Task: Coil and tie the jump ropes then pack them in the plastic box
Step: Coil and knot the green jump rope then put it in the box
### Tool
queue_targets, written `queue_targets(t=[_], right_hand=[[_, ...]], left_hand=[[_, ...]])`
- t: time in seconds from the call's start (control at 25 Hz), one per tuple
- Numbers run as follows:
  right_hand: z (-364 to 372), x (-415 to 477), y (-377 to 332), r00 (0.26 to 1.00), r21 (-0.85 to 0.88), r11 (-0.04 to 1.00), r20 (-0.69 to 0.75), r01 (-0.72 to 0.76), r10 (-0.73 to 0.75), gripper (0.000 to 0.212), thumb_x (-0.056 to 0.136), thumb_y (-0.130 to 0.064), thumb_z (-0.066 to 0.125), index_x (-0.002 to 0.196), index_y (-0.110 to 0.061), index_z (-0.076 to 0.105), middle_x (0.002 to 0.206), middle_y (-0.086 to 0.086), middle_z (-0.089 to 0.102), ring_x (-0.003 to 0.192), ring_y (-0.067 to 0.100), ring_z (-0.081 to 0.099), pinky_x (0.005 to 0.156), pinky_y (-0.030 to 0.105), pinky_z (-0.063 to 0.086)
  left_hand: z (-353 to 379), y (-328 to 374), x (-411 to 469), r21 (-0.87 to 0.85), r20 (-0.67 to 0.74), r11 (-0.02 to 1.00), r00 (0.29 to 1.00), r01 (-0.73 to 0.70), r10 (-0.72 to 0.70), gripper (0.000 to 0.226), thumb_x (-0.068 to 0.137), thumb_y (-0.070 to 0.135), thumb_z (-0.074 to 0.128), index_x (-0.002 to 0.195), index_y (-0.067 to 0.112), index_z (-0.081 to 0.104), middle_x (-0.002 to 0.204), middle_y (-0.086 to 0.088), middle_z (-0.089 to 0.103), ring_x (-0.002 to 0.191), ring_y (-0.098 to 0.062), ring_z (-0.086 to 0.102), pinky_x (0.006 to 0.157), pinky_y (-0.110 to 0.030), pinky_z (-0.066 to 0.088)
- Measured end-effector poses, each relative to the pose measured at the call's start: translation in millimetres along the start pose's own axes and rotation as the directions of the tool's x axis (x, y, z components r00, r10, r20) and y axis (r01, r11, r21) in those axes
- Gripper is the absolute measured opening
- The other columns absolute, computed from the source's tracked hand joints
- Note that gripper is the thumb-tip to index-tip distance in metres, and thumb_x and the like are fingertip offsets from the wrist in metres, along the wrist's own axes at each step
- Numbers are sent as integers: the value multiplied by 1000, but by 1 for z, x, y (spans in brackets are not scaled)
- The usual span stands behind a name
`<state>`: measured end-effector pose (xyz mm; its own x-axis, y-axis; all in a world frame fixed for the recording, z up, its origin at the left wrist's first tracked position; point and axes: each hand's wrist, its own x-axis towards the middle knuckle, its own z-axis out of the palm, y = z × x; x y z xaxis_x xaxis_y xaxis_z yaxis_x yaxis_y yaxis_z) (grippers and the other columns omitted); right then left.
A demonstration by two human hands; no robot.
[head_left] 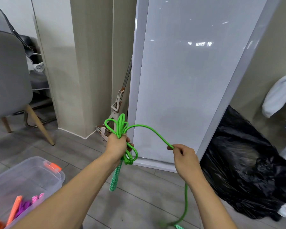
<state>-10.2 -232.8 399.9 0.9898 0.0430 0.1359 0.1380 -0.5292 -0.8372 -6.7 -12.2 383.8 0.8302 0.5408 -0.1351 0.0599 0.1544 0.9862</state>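
Bunching the folded loops of the green jump rope (122,128) in a clenched left hand (118,144), the right hand (182,154) pinches the free strand, which looks light, limp and best gripped close to the bundle above the plastic box (40,172).

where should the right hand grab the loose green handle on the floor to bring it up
Judging by its pose, grip the loose handle around its patterned shaft, coming down from above. It lies near flat on the floor at the frame's bottom edge, partly cut off, so its far end can't be seen. The right hand now pinches the green rope running down to it; the left hand holds the coils.
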Motion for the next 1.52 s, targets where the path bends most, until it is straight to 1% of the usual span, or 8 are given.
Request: queue_targets(t=[0.16, 0.36, 0.56, 0.72, 0.84, 1.2, 1.4, 1.52], right_hand=[[9, -5, -8, 998, 154, 988, 49, 32, -40, 23, 99, -11, 50, 110, -25, 64, 80, -3, 75, 42, 1, 46, 53, 20, 36], [24, -13, -18, 993, 211, 972, 41, 100, -111, 15, 95, -7, 58, 96, -20, 65, 80, -2, 76, 68, -4, 69, 60, 14, 45], [31, -14, -11, 987, 271, 955, 65, 124, -147, 16, 92, -5, 67, 90, -19, 75, 81, 1, 75, 71, 16, 76, 78, 41, 60], [35, -13, -13, 973, 184, 971, 145, 151, -178, 28, 94, -10, 65, 102, -33, 79, 93, -12, 77, 87, 2, 71, 81, 26, 53], [35, -13, -12, 966, 136, 979, 188, 154, -178, 35, 97, -11, 60, 112, -38, 76, 103, -18, 75, 97, -4, 66, 82, 18, 49], [22, -13, -12, 890, 72, 994, 444, 77, -101, 20, 98, -23, 62, 99, -37, 75, 75, -1, 75, 42, 1, 45, 53, 16, 34], [5, -5, 2, 937, -366, 930, 308, -44, 166, 34, 94, -46, 63, 76, -20, 75, 65, -2, 63, 52, 10, 51, 53, 25, 39], [-6, -1, 5, 980, -347, 936, 161, -52, 114, 32, 96, -42, 62, 78, -18, 74, 58, -9, 54, 55, 8, 49, 50, 25, 34]], left_hand=[[14, 3, -18, -80, 213, 996, 977, 24, -6, 15, 105, 8, 43, 110, -3, 52, 81, -14, 68, 60, -22, 69, 60, -36, 60], [28, -4, -32, -76, 378, 995, 925, 63, -30, 18, 103, 10, 51, 115, -3, 54, 101, -21, 75, 82, -35, 75, 73, -47, 62], [34, -13, -37, -148, 368, 975, 924, 166, -101, 24, 96, 12, 64, 108, -8, 63, 103, -30, 70, 92, -44, 72, 77, -54, 60], [29, -4, -31, -199, 301, 970, 951, 139, -75, 13, 97, 8, 60, 100, -5, 63, 95, -24, 74, 84, -37, 73, 79, -50, 60], [26, 4, -24, -317, 239, 937, 968, 150, -75, 10, 101, 3, 51, 103, -6, 54, 85, -16, 70, 65, -28, 74, 61, -41, 62], [13, 13, 0, -549, 115, 810, 978, 208, -173, 23, 103, 11, 50, 80, 11, 46, 60, -2, 45, 39, -14, 41, 44, -24, 42], [-8, 18, 16, -223, -85, 971, 994, -89, 71, 33, 102, 14, 51, 69, 10, 47, 55, -4, 44, 34, -14, 37, 42, -24, 37], [-17, 20, 14, 38, -60, 979, 977, -202, 204, 36, 102, 18, 50, 67, 9, 49, 44, -1, 44, 32, -16, 41, 40, -22, 39]])
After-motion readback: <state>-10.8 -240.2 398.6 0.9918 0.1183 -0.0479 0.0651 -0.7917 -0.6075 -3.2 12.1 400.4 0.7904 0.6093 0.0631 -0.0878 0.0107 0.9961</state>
